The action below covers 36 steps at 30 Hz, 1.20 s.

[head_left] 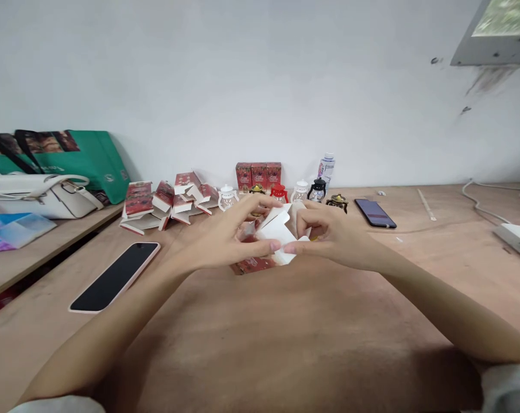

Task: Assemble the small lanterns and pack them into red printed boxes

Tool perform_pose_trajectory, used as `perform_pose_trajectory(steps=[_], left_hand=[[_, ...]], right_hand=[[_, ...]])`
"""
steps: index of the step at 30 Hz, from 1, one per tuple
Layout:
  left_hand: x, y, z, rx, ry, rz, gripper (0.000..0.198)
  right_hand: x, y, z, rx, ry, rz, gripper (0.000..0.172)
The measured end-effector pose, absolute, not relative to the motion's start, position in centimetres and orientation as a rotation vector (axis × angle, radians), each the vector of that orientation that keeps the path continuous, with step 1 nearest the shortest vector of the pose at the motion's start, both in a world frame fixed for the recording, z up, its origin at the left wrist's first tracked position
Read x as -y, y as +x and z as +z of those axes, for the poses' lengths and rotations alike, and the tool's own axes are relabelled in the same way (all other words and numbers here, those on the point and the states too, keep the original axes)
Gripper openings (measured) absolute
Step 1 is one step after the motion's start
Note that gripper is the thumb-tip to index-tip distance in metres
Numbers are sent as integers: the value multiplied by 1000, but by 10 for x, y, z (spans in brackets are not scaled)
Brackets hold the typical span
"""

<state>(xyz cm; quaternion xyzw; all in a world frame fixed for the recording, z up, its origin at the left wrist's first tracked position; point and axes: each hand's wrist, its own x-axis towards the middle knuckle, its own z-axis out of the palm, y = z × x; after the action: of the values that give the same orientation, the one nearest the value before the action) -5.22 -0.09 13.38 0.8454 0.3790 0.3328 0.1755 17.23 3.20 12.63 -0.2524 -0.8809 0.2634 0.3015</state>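
Between my hands, above the wooden table, is a small red printed cardboard box with its white inner flaps toward me. My left hand grips the box from the left, thumb against a white flap. On the other side my right hand has its fingers curled over the flaps, the thumb tip close to the left thumb. Just behind the hands stand several small lanterns: a white one, a red one, another white one, a black one and a bronze one. My fingers partly cover some of them.
Red boxes stand by the wall, and several unfolded boxes are heaped left. A pink-edged phone lies left, a dark phone right. A bottle, a green bag, a white handbag and a cable are around.
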Motion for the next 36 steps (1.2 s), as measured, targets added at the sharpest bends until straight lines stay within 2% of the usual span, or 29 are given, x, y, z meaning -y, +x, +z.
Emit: perform_pose_trajectory(steps=[4,9,13,18,22,29,32,36], left_hand=[[3,-55,138,-1070,2502,796,47],[19,-49,146,-1107,2608,747,48],[25,-50,149,-1153,2483,847,47],[21,-51,143,-1138,2309,1146,52],[22,-44,138,-1077,2353,1240,45],[18,-38,130,-982,2448,1287,15],[14,-38,129,-1000,2525,1255,13],[14,-35,127,-1028,2561,1355,14]], right_hand=[[-23,177,134,2491,-676,512,36],[-17,177,133,2525,-642,505,31],[-18,178,134,2507,-541,461,21],[-22,181,137,2382,-453,502,15],[-25,180,135,2224,-492,553,21],[-25,171,126,2112,-621,748,37],[-27,167,121,2088,-657,864,42],[-30,164,114,2000,-624,976,41]])
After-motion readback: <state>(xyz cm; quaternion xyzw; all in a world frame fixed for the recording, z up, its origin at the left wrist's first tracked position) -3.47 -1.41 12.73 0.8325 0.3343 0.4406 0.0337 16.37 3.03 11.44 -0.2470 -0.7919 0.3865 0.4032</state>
